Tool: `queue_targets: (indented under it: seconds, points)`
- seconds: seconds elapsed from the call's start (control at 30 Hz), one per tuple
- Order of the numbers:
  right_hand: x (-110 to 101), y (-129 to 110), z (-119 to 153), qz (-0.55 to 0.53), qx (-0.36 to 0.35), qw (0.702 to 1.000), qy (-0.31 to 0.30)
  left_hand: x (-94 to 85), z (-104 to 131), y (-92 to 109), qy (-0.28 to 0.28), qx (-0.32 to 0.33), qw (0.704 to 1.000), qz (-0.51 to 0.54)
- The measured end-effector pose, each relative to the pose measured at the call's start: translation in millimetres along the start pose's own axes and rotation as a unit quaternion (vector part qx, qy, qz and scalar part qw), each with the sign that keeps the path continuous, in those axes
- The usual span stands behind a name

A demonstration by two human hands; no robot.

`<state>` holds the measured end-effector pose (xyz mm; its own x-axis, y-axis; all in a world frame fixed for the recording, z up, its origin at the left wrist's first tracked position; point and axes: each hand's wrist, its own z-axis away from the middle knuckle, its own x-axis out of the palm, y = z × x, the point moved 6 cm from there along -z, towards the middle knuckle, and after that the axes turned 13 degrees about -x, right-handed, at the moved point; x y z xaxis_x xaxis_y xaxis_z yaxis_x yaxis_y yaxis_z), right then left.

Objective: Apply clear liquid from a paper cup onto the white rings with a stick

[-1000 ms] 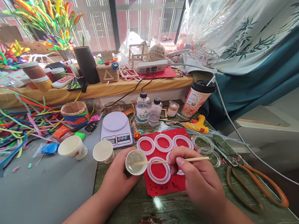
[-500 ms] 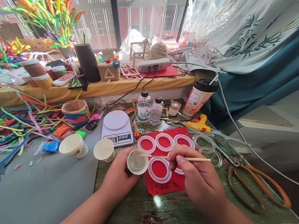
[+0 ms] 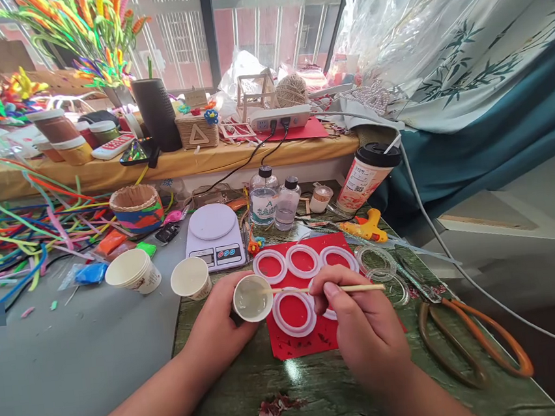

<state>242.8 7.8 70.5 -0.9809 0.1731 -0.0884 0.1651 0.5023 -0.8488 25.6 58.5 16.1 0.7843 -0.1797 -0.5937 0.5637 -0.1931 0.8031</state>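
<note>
Cup: While my left hand (image 3: 221, 311) curls fingers and thumb round the wall of the paper cup (image 3: 252, 280), it sits ahead of me, towards 12 o'clock; clear liquid (image 3: 252, 305) inside.
Stick: my right hand (image 3: 372, 329) pinches it (image 3: 364, 287) between thumb and fingers; it enters over the cup's 3 o'clock rim. Tip hard to make out.
Handling (my judgement): keep cup level, wall unsqueezed; move stick slowly and low, to limit bubbles and drips.
Rings, from cup: white rings (image 3: 277, 316) from 1 to 4 o'clock on a red sheet (image 3: 284, 350); my right hand partly hides one.
Obstacles: spare cup (image 3: 192, 294) at 10 o'clock, near my left hand, so that elbow room is tight; stacked cups (image 3: 147, 279) beyond.
Scale and bottles: scale (image 3: 212, 221) at 11; two bottles (image 3: 262, 206) about 12 to 1.
Tools: glue gun (image 3: 368, 227) at 2; shears (image 3: 433, 299) just past 3.
</note>
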Motion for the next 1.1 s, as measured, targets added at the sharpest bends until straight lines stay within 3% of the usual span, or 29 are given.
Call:
queue_targets:
  seconds: [0.3, 0.6, 0.77, 1.1]
  points:
    - [2.9, -0.2, 0.8, -0.014, -0.001, 1.0, -0.013, -3.9, 0.2, 1.2, 0.023, -0.008, 1.0, -0.008]
    - [0.2, -1.0, 0.4, 0.001, -0.008, 1.0, 0.013, -2.0, -0.6, 0.9, 0.008, -0.009, 1.0, -0.001]
    - [1.8, -2.7, -0.2, 0.012, -0.031, 0.999, -0.014, -2.1, -0.2, 1.2, 0.012, -0.004, 1.0, 0.002]
    - [2.9, 2.0, 2.3, -0.027, -0.002, 1.0, 0.003, 1.1, -0.3, -3.0, -0.009, -0.017, 1.0, 0.011]
